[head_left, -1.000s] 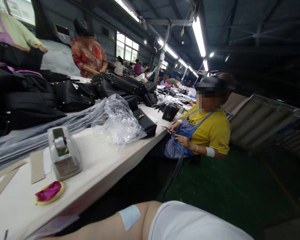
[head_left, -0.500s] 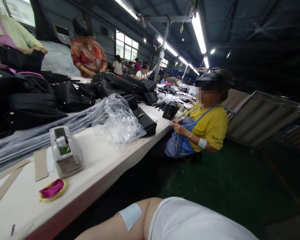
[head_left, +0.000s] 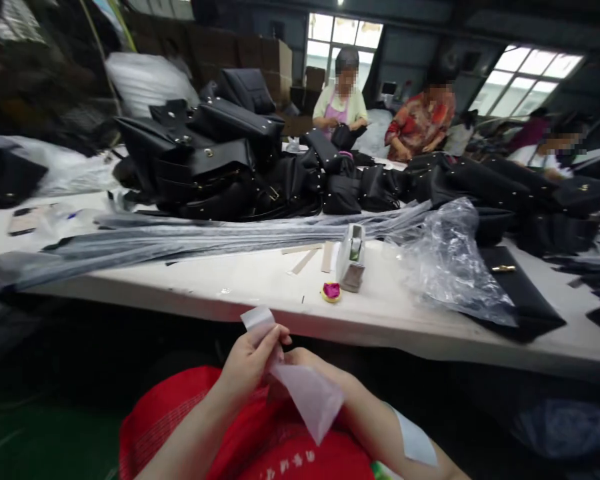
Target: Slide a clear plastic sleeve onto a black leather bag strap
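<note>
Close to my lap, over a red apron, my two hands meet. My left hand is closed, thumb and fingers pinching a thin whitish translucent sheet, paper or film. One end of it sticks up above the left hand; the wider part hangs down across my right wrist. My right hand is curled against the left one at the same sheet, its fingers largely hidden. A pale patch is on my right forearm.
A white table runs across in front, bearing a tape dispenser, a yellow-rimmed pincushion-like disc, crumpled clear plastic, long wrapped strips and piled black bags. Several people work across the table.
The view has swung left, from a co-worker in yellow at the right to the table ahead. Both my hands and the whitish sheet are now in view; earlier only one arm showed.
</note>
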Action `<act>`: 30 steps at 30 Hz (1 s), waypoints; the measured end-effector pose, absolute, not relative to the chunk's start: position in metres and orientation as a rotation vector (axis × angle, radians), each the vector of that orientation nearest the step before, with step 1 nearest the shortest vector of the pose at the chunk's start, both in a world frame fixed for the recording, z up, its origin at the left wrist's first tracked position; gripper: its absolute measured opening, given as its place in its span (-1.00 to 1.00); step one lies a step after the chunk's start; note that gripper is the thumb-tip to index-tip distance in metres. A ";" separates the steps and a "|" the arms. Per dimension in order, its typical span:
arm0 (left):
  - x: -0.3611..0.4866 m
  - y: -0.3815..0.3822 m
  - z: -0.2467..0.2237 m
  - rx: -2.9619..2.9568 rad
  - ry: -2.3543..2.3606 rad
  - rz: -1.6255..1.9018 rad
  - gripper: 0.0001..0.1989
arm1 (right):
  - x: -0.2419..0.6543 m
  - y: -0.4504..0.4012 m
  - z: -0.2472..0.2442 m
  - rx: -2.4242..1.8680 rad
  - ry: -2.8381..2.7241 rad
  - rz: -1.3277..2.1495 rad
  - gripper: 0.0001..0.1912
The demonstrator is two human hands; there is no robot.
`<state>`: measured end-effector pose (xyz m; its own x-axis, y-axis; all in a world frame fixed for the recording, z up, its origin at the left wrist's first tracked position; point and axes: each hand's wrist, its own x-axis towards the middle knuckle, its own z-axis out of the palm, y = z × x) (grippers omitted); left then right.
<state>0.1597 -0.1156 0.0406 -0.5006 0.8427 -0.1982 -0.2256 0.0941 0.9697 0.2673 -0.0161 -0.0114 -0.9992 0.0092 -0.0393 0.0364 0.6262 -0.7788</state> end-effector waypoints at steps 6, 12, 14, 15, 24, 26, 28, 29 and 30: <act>0.158 -0.115 0.037 0.504 1.434 1.685 -0.50 | 0.289 -0.019 0.000 0.389 2.210 -1.975 -0.70; 0.129 -0.134 0.053 1.123 2.073 1.437 -0.56 | 0.286 -0.018 -0.001 0.545 1.951 -2.214 -0.58; 0.128 -0.142 0.056 1.162 2.210 1.254 -0.53 | 0.285 -0.015 -0.004 0.561 1.917 -2.303 -0.56; 0.130 -0.146 0.057 1.113 2.187 1.207 -0.50 | 0.285 -0.013 -0.006 0.566 1.913 -2.339 -0.55; 0.146 -0.149 0.052 0.422 1.762 1.677 -0.44 | 0.282 -0.005 -0.033 0.604 2.101 -2.281 -0.65; 0.143 -0.144 0.048 0.384 1.782 1.807 -0.50 | 0.283 -0.006 -0.031 0.593 2.115 -2.273 -0.67; 0.141 -0.139 0.045 0.441 1.862 1.877 -0.57 | 0.285 -0.008 -0.024 0.581 2.116 -2.252 -0.68; 0.140 -0.137 0.043 0.491 1.906 1.888 -0.61 | 0.285 -0.010 -0.020 0.576 2.112 -2.248 -0.69; 0.140 -0.135 0.042 0.544 1.943 1.879 -0.64 | 0.286 -0.011 -0.017 0.566 2.107 -2.264 -0.70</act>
<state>0.1405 -0.1349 0.0419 -0.8518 0.5238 -0.0052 0.0123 0.0298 0.9995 0.2857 -0.0107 -0.0165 -0.9351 0.2432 -0.2577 0.2395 -0.1020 -0.9655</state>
